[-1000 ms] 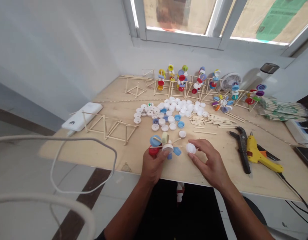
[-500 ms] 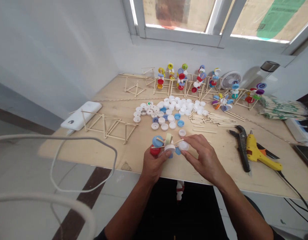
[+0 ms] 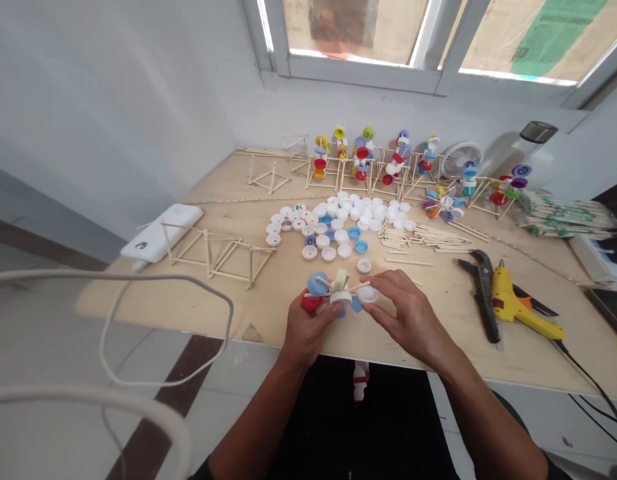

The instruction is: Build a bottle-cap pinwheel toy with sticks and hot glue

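My left hand (image 3: 308,328) is closed on a small wheel (image 3: 341,299) of bottle caps and wooden sticks, near the table's front edge. Red, blue, white and pale yellow caps show around it. On the wheel's right side, my right hand (image 3: 405,310) pinches a white cap (image 3: 367,293) at a stick end between thumb and fingers. Just beyond the wheel lies a loose white cap (image 3: 364,266). Farther back is a pile of mostly white caps (image 3: 365,213), with a few blue ones among them.
Stick frames (image 3: 218,253) stand at the left beside a white power bank (image 3: 161,233). Finished cap wheels (image 3: 362,157) line the back. To the right are loose sticks (image 3: 438,238), a black cutter (image 3: 485,293) and a yellow glue gun (image 3: 523,308). A white cable (image 3: 231,327) hangs at front left.
The wheel has tilted slightly between my hands, and the white cap on its right has turned a little. Both hands keep their hold.
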A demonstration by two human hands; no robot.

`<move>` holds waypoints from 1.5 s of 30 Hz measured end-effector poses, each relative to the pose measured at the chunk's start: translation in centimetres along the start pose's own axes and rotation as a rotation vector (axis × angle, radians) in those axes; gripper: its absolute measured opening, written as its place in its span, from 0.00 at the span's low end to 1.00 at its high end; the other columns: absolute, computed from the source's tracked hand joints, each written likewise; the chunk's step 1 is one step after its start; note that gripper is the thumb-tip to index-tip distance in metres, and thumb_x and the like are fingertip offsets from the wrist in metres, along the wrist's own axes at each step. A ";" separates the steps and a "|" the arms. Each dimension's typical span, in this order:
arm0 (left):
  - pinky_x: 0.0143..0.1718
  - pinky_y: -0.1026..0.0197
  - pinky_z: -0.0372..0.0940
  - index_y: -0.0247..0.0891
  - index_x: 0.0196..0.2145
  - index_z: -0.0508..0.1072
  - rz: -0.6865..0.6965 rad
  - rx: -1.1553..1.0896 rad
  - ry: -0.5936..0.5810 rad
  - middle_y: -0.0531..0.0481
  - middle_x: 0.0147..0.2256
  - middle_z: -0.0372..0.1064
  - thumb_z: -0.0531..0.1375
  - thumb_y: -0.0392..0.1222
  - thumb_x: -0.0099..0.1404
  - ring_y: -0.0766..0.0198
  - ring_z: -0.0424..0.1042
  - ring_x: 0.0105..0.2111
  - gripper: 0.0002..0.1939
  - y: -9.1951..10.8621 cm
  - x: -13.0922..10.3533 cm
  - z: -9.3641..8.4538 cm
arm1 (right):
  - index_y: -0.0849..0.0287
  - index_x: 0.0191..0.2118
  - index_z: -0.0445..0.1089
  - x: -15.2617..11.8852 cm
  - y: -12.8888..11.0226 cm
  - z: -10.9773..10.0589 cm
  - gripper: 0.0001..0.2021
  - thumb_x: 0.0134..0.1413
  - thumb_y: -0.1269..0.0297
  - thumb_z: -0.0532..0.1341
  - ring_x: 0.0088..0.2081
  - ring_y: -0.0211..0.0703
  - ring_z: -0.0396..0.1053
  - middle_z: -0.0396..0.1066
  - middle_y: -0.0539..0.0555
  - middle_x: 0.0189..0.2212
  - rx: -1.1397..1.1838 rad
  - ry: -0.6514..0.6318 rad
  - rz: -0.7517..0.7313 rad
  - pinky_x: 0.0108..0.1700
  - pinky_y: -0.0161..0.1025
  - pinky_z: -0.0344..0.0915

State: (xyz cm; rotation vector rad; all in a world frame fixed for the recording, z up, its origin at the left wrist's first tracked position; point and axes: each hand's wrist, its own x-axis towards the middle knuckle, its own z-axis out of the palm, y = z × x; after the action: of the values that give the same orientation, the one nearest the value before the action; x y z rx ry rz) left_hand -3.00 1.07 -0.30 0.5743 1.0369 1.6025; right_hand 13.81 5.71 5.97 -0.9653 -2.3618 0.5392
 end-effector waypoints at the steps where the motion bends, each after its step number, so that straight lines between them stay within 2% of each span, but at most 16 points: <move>1: 0.41 0.56 0.66 0.36 0.34 0.77 0.001 0.005 -0.001 0.48 0.34 0.77 0.71 0.40 0.44 0.58 0.73 0.35 0.17 0.0 0.0 0.0 | 0.55 0.49 0.67 0.0 0.0 0.0 0.13 0.59 0.62 0.57 0.45 0.49 0.66 0.71 0.57 0.43 0.007 -0.006 0.006 0.46 0.49 0.65; 12: 0.39 0.57 0.66 0.36 0.32 0.78 0.005 0.024 -0.028 0.48 0.31 0.77 0.71 0.40 0.45 0.58 0.73 0.33 0.15 -0.1 0.1 -0.1 | 0.54 0.48 0.67 -0.1 -0.1 -0.2 0.12 0.58 0.64 0.58 0.46 0.48 0.66 0.71 0.56 0.43 0.077 -0.026 0.039 0.47 0.47 0.65; 19: 0.36 0.57 0.66 0.35 0.32 0.78 -0.017 0.080 -0.063 0.47 0.30 0.77 0.71 0.43 0.44 0.58 0.73 0.31 0.16 0.1 0.1 -0.3 | 0.52 0.54 0.63 -0.5 -0.1 -1.0 0.21 0.55 0.60 0.60 0.51 0.49 0.65 0.69 0.56 0.48 0.110 0.021 0.057 0.52 0.50 0.63; 24: 0.36 0.56 0.67 0.36 0.35 0.78 -0.056 0.238 -0.195 0.46 0.32 0.77 0.70 0.43 0.46 0.55 0.74 0.32 0.17 1.3 -0.2 0.0 | 0.52 0.51 0.65 -0.4 -0.6 -1.4 0.18 0.54 0.61 0.61 0.49 0.47 0.67 0.71 0.55 0.46 0.183 0.010 0.087 0.51 0.48 0.63; 29: 0.37 0.58 0.67 0.37 0.39 0.77 -0.037 0.337 -0.271 0.47 0.33 0.76 0.70 0.41 0.45 0.56 0.73 0.34 0.21 2.5 -0.8 0.4 | 0.56 0.36 0.70 -0.1 -1.3 -0.9 0.09 0.51 0.58 0.64 0.38 0.44 0.69 0.73 0.51 0.34 0.216 -0.115 0.144 0.43 0.42 0.65; 35: 0.34 0.62 0.65 0.38 0.43 0.74 -0.119 0.221 -0.345 0.48 0.34 0.75 0.70 0.40 0.46 0.61 0.71 0.32 0.24 2.9 -1.1 -0.2 | 0.56 0.36 0.71 -0.3 -1.8 0.0 0.08 0.52 0.59 0.63 0.37 0.42 0.70 0.73 0.50 0.34 0.436 -0.096 0.271 0.40 0.38 0.66; 38: 0.34 0.62 0.64 0.37 0.40 0.75 -0.154 0.152 -0.347 0.47 0.33 0.75 0.70 0.40 0.47 0.61 0.71 0.31 0.20 2.7 -1.2 -0.5 | 0.56 0.37 0.71 -0.4 -2.0 0.3 0.09 0.51 0.59 0.64 0.38 0.43 0.71 0.73 0.51 0.35 0.516 -0.067 0.325 0.41 0.39 0.66; 41: 0.34 0.61 0.64 0.35 0.35 0.76 -0.205 0.104 -0.354 0.46 0.30 0.74 0.70 0.40 0.47 0.60 0.72 0.30 0.16 2.6 -1.3 -0.4 | 0.57 0.37 0.72 -0.3 -2.2 0.6 0.11 0.49 0.58 0.65 0.39 0.45 0.70 0.74 0.52 0.35 0.527 -0.047 0.362 0.43 0.41 0.66; 45: 0.40 0.56 0.65 0.34 0.37 0.76 -0.227 -0.006 -0.361 0.44 0.32 0.75 0.69 0.41 0.47 0.56 0.73 0.34 0.18 2.8 -1.5 -0.1 | 0.58 0.36 0.72 -0.1 -2.5 0.9 0.10 0.49 0.58 0.64 0.37 0.44 0.70 0.73 0.52 0.33 0.561 -0.033 0.400 0.41 0.39 0.66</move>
State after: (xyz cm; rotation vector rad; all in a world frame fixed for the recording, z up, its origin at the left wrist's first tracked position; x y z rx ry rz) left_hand -4.11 -0.49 2.20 0.6862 0.7951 1.2464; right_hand 12.04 3.84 6.58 -1.1495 -1.8686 1.2923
